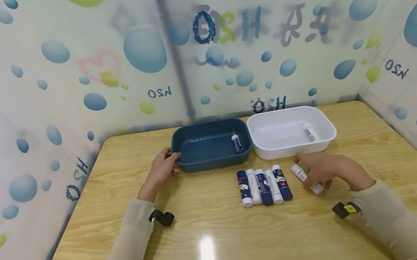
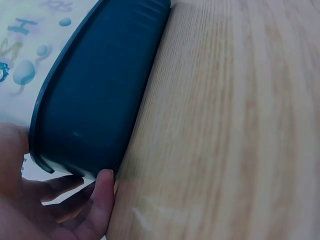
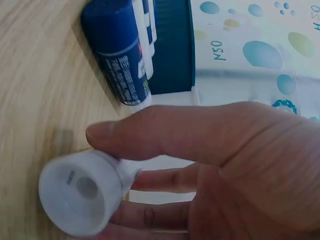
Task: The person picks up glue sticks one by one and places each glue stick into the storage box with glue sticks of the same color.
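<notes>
While the left hand [image 1: 162, 166] grips the blue tray [image 1: 211, 164] by its end, the right hand [image 1: 320, 167] pinches a white stick [image 1: 298, 171] before the white tray [image 1: 291, 151], presumably light, stiff, smooth and best held mid-barrel.

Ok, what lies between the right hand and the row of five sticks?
Head view: the white stick the right hand holds, then bare tabletop.

We look forward and down from the head, close-up from each wrist; all views share the blue bin [image 1: 214, 164]
</notes>
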{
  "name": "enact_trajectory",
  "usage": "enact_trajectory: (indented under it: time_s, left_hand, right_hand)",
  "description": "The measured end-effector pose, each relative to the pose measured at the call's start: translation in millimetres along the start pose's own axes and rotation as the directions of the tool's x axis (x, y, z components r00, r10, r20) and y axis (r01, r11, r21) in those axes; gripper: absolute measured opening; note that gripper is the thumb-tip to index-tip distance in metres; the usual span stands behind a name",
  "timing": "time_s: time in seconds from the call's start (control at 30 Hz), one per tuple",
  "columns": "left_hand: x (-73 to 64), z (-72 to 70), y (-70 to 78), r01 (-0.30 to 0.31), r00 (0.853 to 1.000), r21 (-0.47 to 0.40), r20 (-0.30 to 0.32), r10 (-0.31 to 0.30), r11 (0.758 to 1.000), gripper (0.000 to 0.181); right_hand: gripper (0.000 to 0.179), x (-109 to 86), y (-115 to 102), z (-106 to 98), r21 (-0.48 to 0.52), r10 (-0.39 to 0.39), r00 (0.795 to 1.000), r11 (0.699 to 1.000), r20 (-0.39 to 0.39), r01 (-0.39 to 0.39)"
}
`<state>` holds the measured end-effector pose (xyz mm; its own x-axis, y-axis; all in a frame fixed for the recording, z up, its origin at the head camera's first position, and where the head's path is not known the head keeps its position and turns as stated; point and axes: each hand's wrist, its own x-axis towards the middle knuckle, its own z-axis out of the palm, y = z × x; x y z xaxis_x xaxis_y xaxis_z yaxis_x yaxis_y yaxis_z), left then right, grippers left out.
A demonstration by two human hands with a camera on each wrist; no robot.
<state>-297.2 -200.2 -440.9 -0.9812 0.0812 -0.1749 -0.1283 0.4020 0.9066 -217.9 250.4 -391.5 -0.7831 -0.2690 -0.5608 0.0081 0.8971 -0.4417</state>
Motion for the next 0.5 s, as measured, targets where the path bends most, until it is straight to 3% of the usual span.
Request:
enact_trajectory:
  time_s: [0.17, 0.5]
  left_hand:
    - [0.3, 0.9, -1.0, -0.007, 1.0, 0.004, -0.007, 0.007, 1.0, 0.058]
    - [1.1, 0.9, -1.2, -0.017, 1.0, 0.006, 0.0, 0.017, 1.0, 0.059]
  right_hand:
    - [0.068, -2.5, 4, -4, -0.025, -0.026, 1.0, 0.999, -0.01, 0.026]
    - [0.043, -14.4, 6, -17, -0.111, -0.172, 0.98, 0.981, -0.102, 0.16]
